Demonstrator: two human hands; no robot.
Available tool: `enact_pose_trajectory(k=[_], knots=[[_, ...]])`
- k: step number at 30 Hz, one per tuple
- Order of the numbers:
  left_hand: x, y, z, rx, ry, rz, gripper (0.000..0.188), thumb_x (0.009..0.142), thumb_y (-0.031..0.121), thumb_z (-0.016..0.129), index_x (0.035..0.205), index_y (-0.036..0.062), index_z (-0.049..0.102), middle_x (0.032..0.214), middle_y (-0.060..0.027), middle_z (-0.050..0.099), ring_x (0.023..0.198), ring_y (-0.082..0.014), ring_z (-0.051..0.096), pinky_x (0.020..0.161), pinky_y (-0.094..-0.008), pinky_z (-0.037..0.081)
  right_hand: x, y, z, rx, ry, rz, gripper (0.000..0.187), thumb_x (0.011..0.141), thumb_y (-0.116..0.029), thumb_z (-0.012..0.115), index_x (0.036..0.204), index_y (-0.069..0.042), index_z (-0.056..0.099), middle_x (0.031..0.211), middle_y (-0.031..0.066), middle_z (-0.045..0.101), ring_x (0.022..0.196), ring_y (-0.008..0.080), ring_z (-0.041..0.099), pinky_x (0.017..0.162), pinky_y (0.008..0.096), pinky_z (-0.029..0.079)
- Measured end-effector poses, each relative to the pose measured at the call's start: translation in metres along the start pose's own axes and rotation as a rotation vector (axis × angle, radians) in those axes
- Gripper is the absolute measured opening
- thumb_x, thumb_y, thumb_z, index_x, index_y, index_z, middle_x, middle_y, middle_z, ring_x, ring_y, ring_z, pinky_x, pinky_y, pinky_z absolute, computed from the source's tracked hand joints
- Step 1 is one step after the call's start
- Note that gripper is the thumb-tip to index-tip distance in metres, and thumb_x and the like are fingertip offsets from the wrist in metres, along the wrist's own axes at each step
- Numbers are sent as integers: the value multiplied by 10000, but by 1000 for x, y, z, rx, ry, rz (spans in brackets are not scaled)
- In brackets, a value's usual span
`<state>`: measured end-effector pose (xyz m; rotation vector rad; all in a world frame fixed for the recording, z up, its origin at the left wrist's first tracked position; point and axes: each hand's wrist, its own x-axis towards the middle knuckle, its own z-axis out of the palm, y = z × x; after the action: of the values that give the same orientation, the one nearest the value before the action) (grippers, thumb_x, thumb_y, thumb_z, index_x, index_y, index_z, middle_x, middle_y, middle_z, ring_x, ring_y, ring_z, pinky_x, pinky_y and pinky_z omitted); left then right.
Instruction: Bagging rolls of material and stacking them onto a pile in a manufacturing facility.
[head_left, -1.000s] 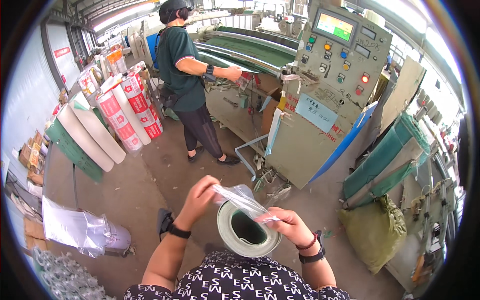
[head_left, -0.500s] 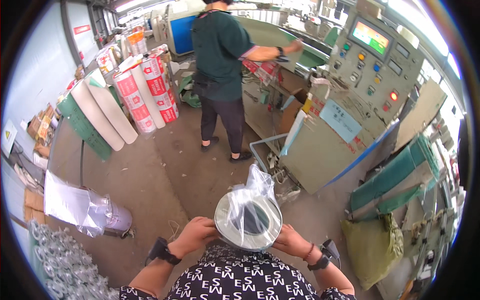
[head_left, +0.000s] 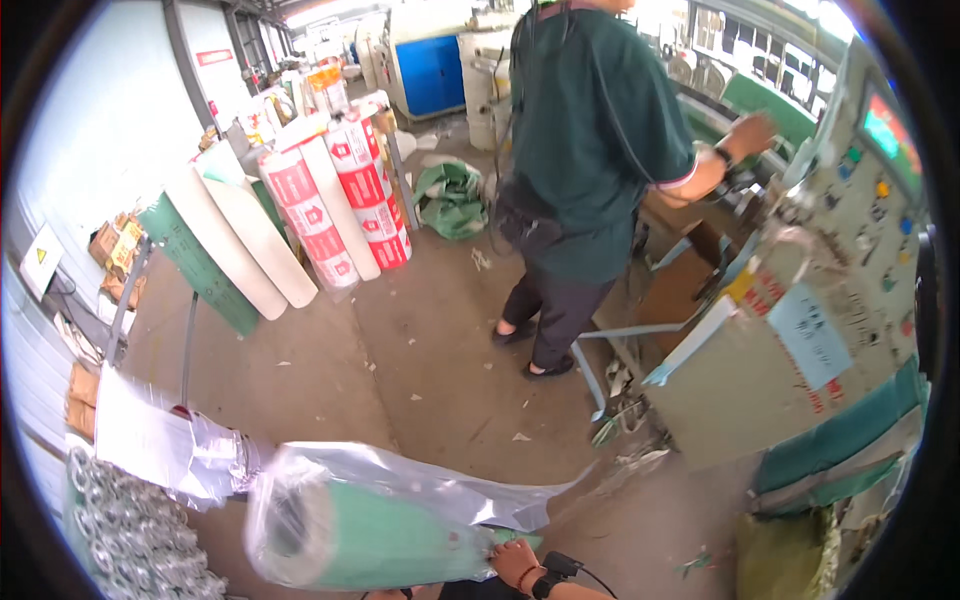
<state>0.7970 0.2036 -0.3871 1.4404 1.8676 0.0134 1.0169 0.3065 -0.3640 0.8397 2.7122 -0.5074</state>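
A thick green roll lies sideways across the bottom of the view, inside a clear plastic bag. Its pale round end faces left, and loose film trails off to the right. At the roll's right end, the fingers of my right hand are closed on it. Below the roll, only a sliver of my left arm with a dark band shows at the lower edge. The roll hides the fingers of my left hand.
A co-worker in a dark green shirt stands ahead by a grey control cabinet. Upright rolls stand ahead left. Clear film hangs over a bucket at left, beside bundled grey pieces. A yellowish sack sits at right.
The roll, seen end-on before between both hands, now lies sideways with its end to the left. My view has shifted, and my left hand has dropped from sight. The co-worker's arm is drawn in.
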Motion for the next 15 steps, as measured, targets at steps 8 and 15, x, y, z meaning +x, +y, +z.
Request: enact_pose_trajectory(k=[8, 15], knots=[[123, -75, 85, -112, 97, -102, 297, 881, 274, 549, 1074, 64, 633, 1111, -138, 654, 1047, -330, 591, 899, -446, 450, 120, 45, 162, 175, -258, 180, 204, 873, -213, 518, 897, -140, 706, 966, 64, 641, 962, 251, 588, 788, 470, 444], [176, -62, 50, -485, -887, 209, 300, 945, 319, 505, 922, 37, 602, 879, -62, 626, 817, -187, 584, 765, -353, 455, 186, 99, 140, 917, -128, 355, 288, 897, -263, 486, 1005, -56, 654, 995, 172, 639, 957, 383, 606, 868, 467, 475]])
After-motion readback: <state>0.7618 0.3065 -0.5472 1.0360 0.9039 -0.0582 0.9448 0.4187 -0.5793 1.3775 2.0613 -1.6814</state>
